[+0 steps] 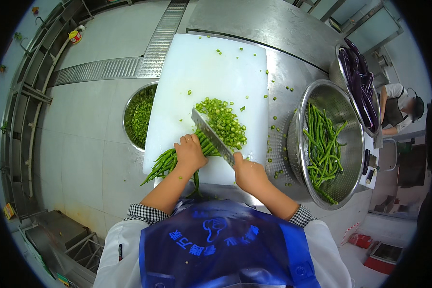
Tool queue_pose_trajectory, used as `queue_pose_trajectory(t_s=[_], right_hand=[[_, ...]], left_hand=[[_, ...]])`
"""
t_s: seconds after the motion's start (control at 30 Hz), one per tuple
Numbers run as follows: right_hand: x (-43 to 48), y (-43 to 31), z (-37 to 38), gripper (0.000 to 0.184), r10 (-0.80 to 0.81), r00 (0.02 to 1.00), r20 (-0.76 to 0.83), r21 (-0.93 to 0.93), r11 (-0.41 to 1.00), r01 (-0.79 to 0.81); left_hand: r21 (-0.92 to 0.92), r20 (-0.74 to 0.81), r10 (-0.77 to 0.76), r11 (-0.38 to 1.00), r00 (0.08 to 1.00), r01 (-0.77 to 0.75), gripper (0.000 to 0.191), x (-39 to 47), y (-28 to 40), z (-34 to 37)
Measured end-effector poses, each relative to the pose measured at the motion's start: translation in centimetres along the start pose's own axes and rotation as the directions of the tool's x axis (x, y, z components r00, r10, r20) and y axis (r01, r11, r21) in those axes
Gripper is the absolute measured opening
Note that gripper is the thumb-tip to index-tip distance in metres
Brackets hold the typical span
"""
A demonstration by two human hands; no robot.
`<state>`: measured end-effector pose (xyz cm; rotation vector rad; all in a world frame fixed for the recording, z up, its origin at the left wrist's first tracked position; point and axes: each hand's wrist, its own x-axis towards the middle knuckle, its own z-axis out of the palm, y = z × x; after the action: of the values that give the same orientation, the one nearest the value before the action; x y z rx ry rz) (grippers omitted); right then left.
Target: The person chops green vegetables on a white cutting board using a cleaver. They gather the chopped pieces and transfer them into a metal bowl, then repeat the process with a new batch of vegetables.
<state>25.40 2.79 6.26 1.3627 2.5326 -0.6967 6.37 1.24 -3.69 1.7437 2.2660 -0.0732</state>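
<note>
My left hand (190, 152) presses down on a bundle of long green beans (165, 161) lying across the white cutting board (208, 72). In my right hand (250, 172) is the handle of a wide-bladed cleaver (213, 137); its blade stands at the cut end of the bundle, with bits stuck to it. Chopped green beans (226, 124) form a pile just right of the blade, and loose bits lie scattered over the board. The bean tails hang over the board's near edge. A metal bowl of chopped beans (142, 118) is at the board's left side.
To the right stands a perforated metal colander (301, 144) with whole long beans (324, 147). Behind it, another metal container (340, 72) holds purple eggplants (360, 86). Bean bits dot the steel table (284, 72). A co-worker (399, 104) stands at the far right, near another cleaver (372, 162).
</note>
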Motion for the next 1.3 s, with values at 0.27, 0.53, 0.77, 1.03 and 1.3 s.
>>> queue_pose_trajectory(t_s=[0.27, 0.53, 0.77, 1.03, 1.3], right_hand=[[5.2, -2.4, 5.5, 0.019, -0.061, 0.982, -0.177, 0.019, 0.998, 0.065], [8.2, -1.0, 1.1, 0.021, -0.013, 0.989, -0.149, 0.064, 0.998, 0.023], [-0.1, -0.5, 0.4, 0.020, -0.001, 1.000, -0.011, -0.004, 1.000, 0.001], [4.6, -3.1, 4.4, 0.017, -0.093, 0.979, -0.180, 0.037, 0.994, 0.101], [6.2, 0.0, 2.6, 0.019, -0.013, 0.987, -0.161, 0.111, 0.993, 0.031]], left_hand=[[0.092, -0.045, 0.027, 0.995, 0.999, -0.023, 0.067, 0.7, -0.4, 1.8], [0.016, 0.015, 0.054, 0.998, 0.998, -0.054, 0.069, -0.5, -0.1, -0.1], [-0.010, -0.008, 0.045, 0.999, 0.999, -0.045, 0.068, -0.5, -0.2, -0.1], [0.095, -0.050, 0.037, 0.995, 0.998, -0.032, 0.060, 0.2, 0.0, 1.3], [-0.009, 0.018, 0.013, 1.000, 1.000, -0.013, 0.067, -0.4, 0.1, -0.2]])
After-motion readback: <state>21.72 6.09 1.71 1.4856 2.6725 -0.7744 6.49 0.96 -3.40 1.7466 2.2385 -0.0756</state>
